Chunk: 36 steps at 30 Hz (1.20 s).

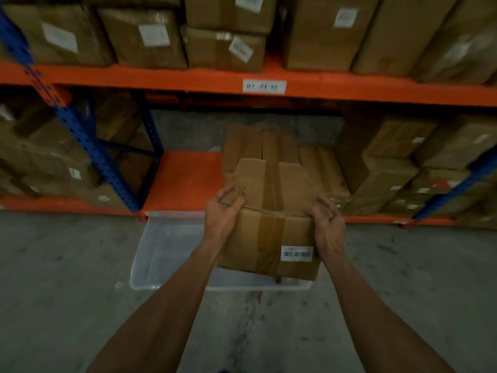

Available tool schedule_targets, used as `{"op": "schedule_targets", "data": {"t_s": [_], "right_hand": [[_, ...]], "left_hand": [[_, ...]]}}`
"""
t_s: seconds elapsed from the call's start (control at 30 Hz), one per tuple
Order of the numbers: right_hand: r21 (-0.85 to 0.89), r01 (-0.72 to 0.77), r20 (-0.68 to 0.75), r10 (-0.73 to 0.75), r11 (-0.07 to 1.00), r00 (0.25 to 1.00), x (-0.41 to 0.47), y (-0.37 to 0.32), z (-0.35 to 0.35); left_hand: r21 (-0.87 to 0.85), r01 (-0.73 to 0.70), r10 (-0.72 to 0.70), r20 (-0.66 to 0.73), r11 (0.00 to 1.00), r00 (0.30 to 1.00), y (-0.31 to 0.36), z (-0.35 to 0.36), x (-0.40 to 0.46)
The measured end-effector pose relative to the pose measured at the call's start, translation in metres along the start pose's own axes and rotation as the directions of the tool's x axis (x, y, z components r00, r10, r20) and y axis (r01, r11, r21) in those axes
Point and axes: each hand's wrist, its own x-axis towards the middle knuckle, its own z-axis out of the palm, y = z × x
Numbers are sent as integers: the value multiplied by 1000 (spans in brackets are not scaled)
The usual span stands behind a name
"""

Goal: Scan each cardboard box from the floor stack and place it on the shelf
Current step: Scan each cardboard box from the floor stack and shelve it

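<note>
Carrying taped cardboard box point(269, 232), left hand point(222, 214) and right hand point(326, 224) gripping sides, toward lower shelf point(185, 179); placement pending; boxes already shelved point(269, 146) behind.

We see a barcode sticker point(297, 253) at the box's point(250, 238) four o'clock corner and a tag point(264, 86) on the orange beam point(161, 79) at twelve; neither is legible to us.

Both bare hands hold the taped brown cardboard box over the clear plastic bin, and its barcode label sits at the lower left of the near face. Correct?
Not quite. The head view shows the barcode label at the lower right of the taped brown cardboard box, near the right hand. The left hand and clear plastic bin are as stated.
</note>
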Motion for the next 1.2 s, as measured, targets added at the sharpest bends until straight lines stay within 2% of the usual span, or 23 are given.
{"op": "schedule_targets", "data": {"t_s": [0.33,0.47,0.67,0.93,1.2], "right_hand": [[6,225,-180,-220,974,959,-34,-147,-52],[15,345,-244,-331,938,911,-43,-193,-66],[34,485,-277,-458,874,845,-36,-264,-71],[87,620,-253,-584,780,771,22,-360,-38],[197,711,-175,-689,675,703,157,-444,48]], "left_hand": [[-60,-248,252,61,967,966,149,6,-11],[-107,-379,389,91,919,917,201,7,-13],[-198,-500,525,99,843,846,275,2,-2],[-182,-664,670,-41,725,742,371,-13,54],[-68,-745,720,-210,664,661,442,-28,186]]}}
